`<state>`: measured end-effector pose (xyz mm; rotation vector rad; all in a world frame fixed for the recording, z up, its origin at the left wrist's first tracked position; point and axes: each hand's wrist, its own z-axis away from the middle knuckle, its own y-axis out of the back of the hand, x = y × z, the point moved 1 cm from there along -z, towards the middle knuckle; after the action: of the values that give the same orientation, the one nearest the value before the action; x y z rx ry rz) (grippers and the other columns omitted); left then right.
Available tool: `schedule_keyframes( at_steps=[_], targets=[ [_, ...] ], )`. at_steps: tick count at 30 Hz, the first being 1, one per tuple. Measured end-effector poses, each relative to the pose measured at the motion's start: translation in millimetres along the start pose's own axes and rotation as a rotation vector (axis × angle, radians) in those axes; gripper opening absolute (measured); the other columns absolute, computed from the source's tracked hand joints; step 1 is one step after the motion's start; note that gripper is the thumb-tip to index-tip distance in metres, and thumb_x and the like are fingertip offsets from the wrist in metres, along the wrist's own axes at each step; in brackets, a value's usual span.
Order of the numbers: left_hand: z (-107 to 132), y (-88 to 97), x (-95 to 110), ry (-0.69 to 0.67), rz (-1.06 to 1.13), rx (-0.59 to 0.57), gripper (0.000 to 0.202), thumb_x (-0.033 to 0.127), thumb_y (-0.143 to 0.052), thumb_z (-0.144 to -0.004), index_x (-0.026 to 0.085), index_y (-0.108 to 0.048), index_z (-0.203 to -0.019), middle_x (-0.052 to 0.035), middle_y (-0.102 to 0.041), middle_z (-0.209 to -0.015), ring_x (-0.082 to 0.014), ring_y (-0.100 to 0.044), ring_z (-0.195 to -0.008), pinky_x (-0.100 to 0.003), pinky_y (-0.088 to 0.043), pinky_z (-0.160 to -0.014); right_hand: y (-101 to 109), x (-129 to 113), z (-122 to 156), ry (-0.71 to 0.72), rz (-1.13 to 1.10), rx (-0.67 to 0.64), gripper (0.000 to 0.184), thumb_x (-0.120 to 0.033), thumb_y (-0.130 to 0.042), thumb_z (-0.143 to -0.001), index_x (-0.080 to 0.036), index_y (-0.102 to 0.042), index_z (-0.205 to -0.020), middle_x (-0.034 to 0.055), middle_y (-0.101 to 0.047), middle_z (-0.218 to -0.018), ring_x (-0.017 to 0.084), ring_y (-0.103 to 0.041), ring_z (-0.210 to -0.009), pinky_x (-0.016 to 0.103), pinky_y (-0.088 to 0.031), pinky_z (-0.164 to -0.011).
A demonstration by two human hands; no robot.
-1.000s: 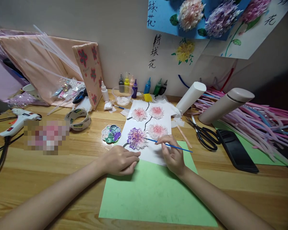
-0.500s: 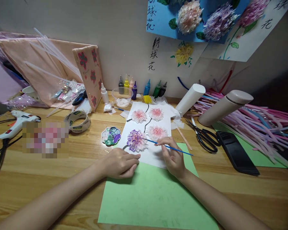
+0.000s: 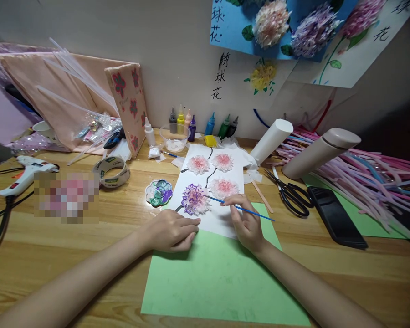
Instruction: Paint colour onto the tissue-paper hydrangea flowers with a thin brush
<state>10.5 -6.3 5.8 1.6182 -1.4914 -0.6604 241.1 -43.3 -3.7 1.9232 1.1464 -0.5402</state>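
Observation:
A thin blue paintbrush [image 3: 256,213] is pinched in the fingers of my right hand [image 3: 245,225]. Its tip touches the right part of a ruffled paper flower [image 3: 190,199], purple on the left and pale pink on the right. My left hand [image 3: 171,231] lies over the lower left edge of the white sheet [image 3: 218,222], index finger stretched out and the others bent, holding nothing. Three pink-and-white flowers [image 3: 223,187] and black painted stem lines share that sheet. Left of it sits a flower-shaped palette [image 3: 159,193] with purple and green paint. Beneath lies green paper [image 3: 222,278].
Small paint bottles [image 3: 192,129] and a clear plastic bowl [image 3: 174,136] stand by the wall. To the right are black scissors [image 3: 294,198], a black phone [image 3: 338,218] and a flask [image 3: 321,152]. At left lie tape [image 3: 111,172] and a glue gun [image 3: 27,175].
The brush tip has shifted very slightly on the purple-and-pink flower. Both hands stay in nearly the same place; the whole view has moved a little.

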Motion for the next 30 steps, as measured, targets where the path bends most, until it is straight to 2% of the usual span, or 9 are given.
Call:
schedule_keyframes(
  at_steps=[7,24,30],
  targets=[
    [-0.2,-0.3,0.8,-0.004,0.004,0.021,0.025,0.017,-0.043,-0.086,0.016,-0.067,-0.084,-0.0038,-0.077,-0.093,-0.0127,-0.064,-0.048,-0.023,-0.044,-0.041,0.8,-1.0,0.0,0.029,0.005,0.045,0.018,-0.016,-0.042,-0.094,-0.024,-0.057,-0.092,0.0026,-0.06,-0.085,0.019,-0.057,-0.083,0.034,-0.044,-0.076],
    [-0.9,-0.6,1.5,-0.007,-0.01,0.042,0.025,0.017,-0.043,-0.086,0.016,-0.068,-0.081,-0.0006,-0.077,-0.094,-0.0125,-0.063,-0.047,-0.025,-0.044,-0.04,-0.5,-0.6,1.1,0.01,0.008,-0.029,0.016,-0.016,-0.042,-0.094,-0.024,-0.056,-0.093,0.0018,-0.06,-0.086,0.019,-0.058,-0.082,0.034,-0.043,-0.077],
    [-0.2,-0.7,0.5,-0.003,-0.004,0.04,0.024,0.017,-0.044,-0.085,0.016,-0.068,-0.083,-0.0016,-0.077,-0.093,-0.0129,-0.062,-0.046,-0.025,-0.043,-0.04,0.0,-0.6,-0.3,0.008,-0.002,0.001,0.017,-0.016,-0.041,-0.094,-0.023,-0.056,-0.094,0.0029,-0.061,-0.088,0.019,-0.058,-0.085,0.034,-0.043,-0.079]
  ],
)
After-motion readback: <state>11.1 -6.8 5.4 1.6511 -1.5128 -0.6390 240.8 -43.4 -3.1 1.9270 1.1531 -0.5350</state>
